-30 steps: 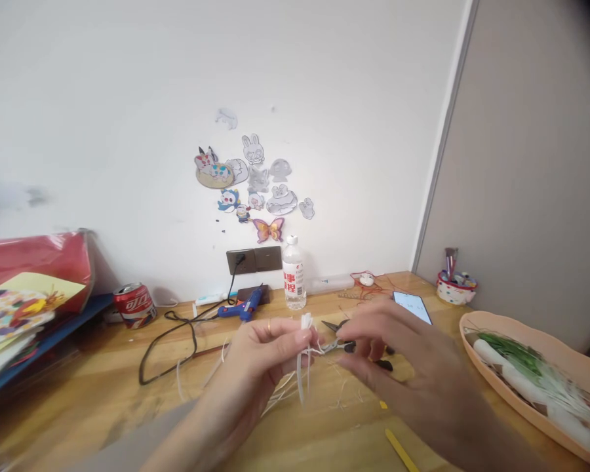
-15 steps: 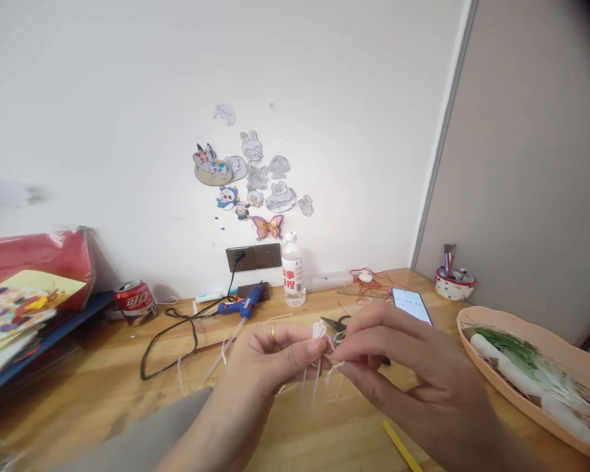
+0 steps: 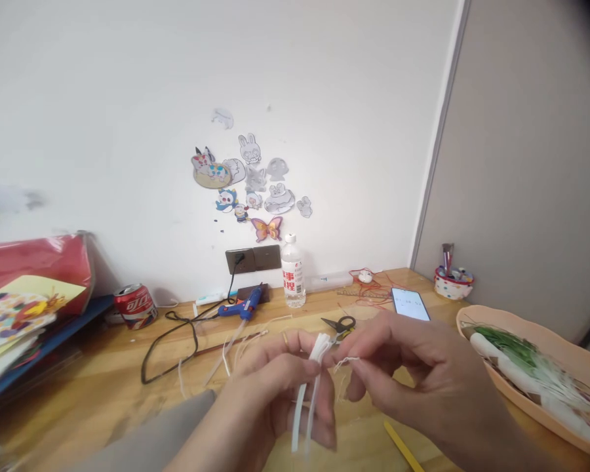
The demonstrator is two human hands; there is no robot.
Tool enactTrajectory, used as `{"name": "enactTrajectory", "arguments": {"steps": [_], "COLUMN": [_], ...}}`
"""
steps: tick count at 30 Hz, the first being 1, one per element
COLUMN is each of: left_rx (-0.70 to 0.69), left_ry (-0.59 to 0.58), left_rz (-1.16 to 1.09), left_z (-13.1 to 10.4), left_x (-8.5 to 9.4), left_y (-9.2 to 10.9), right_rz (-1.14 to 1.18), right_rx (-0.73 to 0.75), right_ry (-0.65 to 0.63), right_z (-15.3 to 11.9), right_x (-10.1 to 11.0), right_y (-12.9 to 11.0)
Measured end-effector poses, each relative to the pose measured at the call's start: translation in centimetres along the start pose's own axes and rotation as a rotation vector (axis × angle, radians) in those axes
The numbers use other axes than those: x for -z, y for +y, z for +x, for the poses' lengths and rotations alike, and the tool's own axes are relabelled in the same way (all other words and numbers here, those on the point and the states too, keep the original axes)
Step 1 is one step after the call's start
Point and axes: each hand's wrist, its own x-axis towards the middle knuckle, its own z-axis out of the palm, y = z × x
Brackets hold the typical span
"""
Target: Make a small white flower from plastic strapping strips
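Observation:
A small bundle of folded white strips [image 3: 320,346] is pinched between the thumb and fingers of my left hand [image 3: 280,373]; its loose tails hang down in front of the fingers. My right hand [image 3: 403,373] is closed to the right of it, thumb and forefinger pinching a thin white thread [image 3: 347,360]. The thread runs from the bundle to the right fingertips, and a loose end dangles below. Just behind the hands lie black-handled scissors [image 3: 343,325], partly covered by the right hand.
On the wooden table [image 3: 103,373] lie a blue glue gun [image 3: 246,305] with its black cord, a phone [image 3: 410,304] and a yellow stick [image 3: 402,446]. A water bottle [image 3: 293,272] and red can [image 3: 134,305] stand by the wall. At right is a peach tray [image 3: 501,387] of craft materials.
My left hand has turned and lowered slightly, so more of the white strips and their tails show. My right hand has drawn a little to the right with the thread, uncovering more of the scissors.

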Motion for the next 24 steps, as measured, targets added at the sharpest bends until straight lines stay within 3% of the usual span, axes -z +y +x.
{"name": "enactTrajectory", "arguments": {"steps": [5, 14, 24], "left_rx": [-0.01, -0.016, -0.043], "left_ry": [0.005, -0.004, 0.15], "left_rz": [0.005, 0.232, 0.195], "left_z": [0.18, 0.87, 0.81], "left_x": [0.21, 0.47, 0.6], "left_y": [-0.28, -0.42, -0.45], "right_rz": [0.022, -0.064, -0.114], "right_rx": [-0.074, -0.013, 0.014], "right_ry": [-0.012, -0.069, -0.085], "right_z": [0.32, 0.6, 0.79], "right_x": [0.29, -0.01, 0.15], "right_y": [-0.29, -0.07, 0.14]}}
